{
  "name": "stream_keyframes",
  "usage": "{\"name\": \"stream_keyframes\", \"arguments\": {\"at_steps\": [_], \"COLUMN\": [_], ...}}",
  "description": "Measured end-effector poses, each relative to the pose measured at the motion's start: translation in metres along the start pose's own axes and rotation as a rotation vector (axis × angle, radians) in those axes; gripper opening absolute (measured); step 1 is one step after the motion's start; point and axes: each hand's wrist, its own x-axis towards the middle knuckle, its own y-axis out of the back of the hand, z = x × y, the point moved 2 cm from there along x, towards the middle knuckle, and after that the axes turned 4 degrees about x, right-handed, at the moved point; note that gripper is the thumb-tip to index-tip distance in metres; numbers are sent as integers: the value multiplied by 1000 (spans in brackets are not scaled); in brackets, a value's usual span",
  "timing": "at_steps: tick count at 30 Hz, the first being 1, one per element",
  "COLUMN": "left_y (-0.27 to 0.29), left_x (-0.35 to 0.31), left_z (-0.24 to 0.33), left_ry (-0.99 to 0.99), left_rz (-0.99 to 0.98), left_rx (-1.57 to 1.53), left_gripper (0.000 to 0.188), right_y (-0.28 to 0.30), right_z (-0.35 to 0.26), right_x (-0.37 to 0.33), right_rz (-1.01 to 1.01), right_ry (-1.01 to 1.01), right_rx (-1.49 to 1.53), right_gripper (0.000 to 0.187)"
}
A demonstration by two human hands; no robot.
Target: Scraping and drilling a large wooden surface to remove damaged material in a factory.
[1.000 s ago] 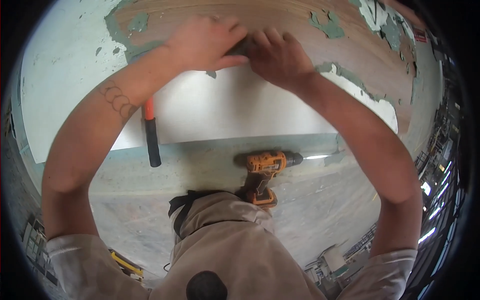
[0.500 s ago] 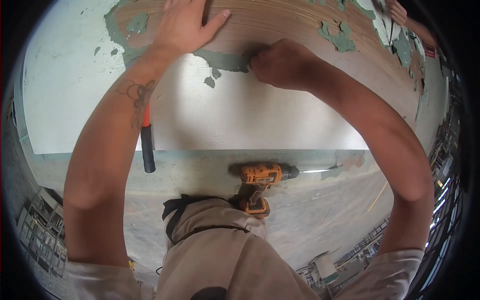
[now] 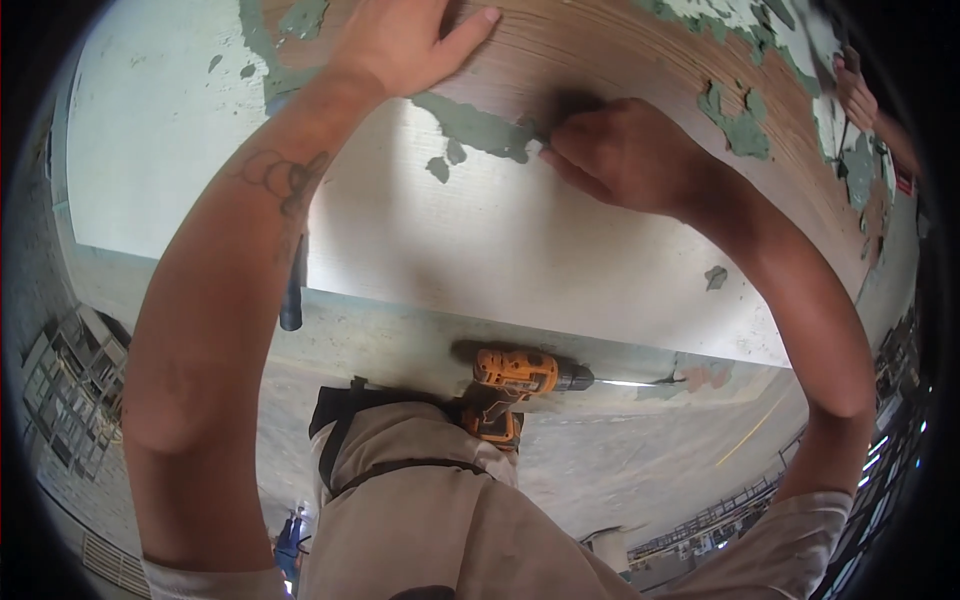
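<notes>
- Nearest, the person's beige trousers (image 3: pixel 430 510) fill the lower middle, with a dark strap across the thigh. Whether it belongs to a pouch I cannot tell.
- No box, bucket or other container shows clearly, so there are no contents to report.
- An orange and black drill (image 3: pixel 515 385) lies on its side on the grey-green ledge (image 3: pixel 400 345) just beyond the trousers. Its bit points right and neither hand touches it.
- A black handle (image 3: pixel 291 300) stands partly hidden behind the left forearm, its lower end at the ledge.
- Beyond that the big board (image 3: pixel 620 60) is white low down and bare brown wood higher up, with ragged green paint (image 3: pixel 480 128) between.
- The right hand (image 3: pixel 625 155) is closed, its fingers bunched together at the edge of the green paint. What it pinches is hidden.
- The left hand (image 3: pixel 405 40) lies flat and spread on the bare wood, holding nothing.
- I judge the step in hand to be lifting the green paint at its edge. The next move calls for a low, steady push along the grain while the flat hand braces.
- Farthest, at the upper right, another person's hand (image 3: pixel 858 95) rests on the same board.
</notes>
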Motion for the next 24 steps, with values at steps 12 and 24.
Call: {"name": "stream_keyframes", "arguments": {"at_steps": [12,24], "left_y": [-1,3], "left_x": [-1,1], "left_z": [4,3], "left_ry": [25,14], "left_rz": [-9,-30], "left_rx": [73,109], "left_gripper": [47,47], "right_y": [-2,8], "right_z": [-12,12], "right_x": [7,15], "right_rz": [-111,-235], "right_ry": [-264,10], "right_rx": [-200,109], "right_gripper": [51,36]}}
